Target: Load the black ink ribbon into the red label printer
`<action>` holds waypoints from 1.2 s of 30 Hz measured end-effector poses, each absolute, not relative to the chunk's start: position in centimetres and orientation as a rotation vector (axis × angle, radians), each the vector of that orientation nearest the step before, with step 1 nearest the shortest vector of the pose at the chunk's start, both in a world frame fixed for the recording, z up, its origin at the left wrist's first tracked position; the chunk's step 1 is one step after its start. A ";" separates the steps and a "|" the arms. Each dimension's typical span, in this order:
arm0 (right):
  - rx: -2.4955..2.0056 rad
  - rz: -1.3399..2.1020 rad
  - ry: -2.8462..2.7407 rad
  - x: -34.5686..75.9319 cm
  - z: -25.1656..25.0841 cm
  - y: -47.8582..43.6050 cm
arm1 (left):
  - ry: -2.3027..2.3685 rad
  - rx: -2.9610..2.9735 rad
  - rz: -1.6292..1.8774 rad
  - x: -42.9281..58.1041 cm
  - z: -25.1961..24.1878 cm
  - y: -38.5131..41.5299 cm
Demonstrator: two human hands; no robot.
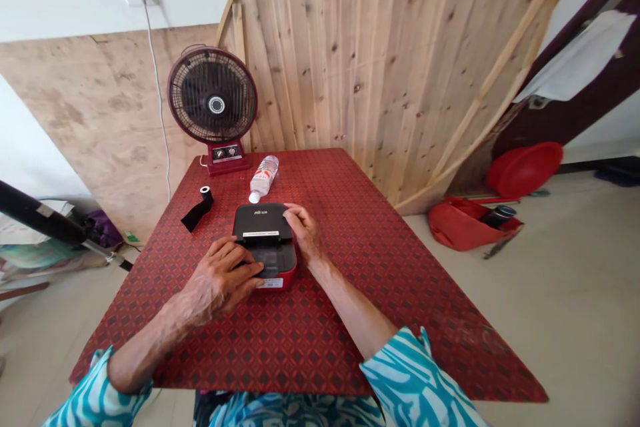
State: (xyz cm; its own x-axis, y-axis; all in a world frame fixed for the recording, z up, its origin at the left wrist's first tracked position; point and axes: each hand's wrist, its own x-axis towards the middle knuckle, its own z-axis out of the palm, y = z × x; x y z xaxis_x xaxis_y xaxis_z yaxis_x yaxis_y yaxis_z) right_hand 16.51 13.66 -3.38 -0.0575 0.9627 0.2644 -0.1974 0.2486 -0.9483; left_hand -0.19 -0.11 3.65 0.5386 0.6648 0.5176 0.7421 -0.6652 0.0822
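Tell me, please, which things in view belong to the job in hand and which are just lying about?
Apparently in use: red-and-black device, lid raised; left hand and right hand touching it.

Seemingly just around: bottle; fan; black roll, though possibly for the device; red basin; red bag.

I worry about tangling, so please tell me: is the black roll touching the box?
Apart: the head view plainly shows a strip of red tablecloth between the roll and the box.
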 end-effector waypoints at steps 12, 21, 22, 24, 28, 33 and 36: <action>-0.803 1.228 -1.187 16.3 -3.6 12.8 | -2.414 -1.903 -2.337 -2.2 0.3 5.6; -0.803 1.172 -1.313 16.8 -4.0 12.9 | -2.452 -1.848 -2.911 -1.6 -0.6 6.0; -0.800 1.146 -1.336 16.8 -4.0 12.9 | -2.458 -1.858 -2.926 -1.6 -0.6 5.9; -0.794 1.107 -1.369 16.9 -3.9 12.8 | -2.459 -1.879 -2.927 -1.6 -0.7 5.9; -0.806 1.106 -1.370 16.9 -4.0 12.7 | -2.422 -1.892 -2.882 -1.5 -0.9 5.8; -0.817 1.185 -1.319 16.7 -4.4 12.7 | -2.379 -1.918 -2.857 -1.0 -0.8 5.6; -0.837 1.190 -1.310 16.6 -4.8 12.6 | -2.357 -1.912 -2.842 -1.0 -1.0 5.4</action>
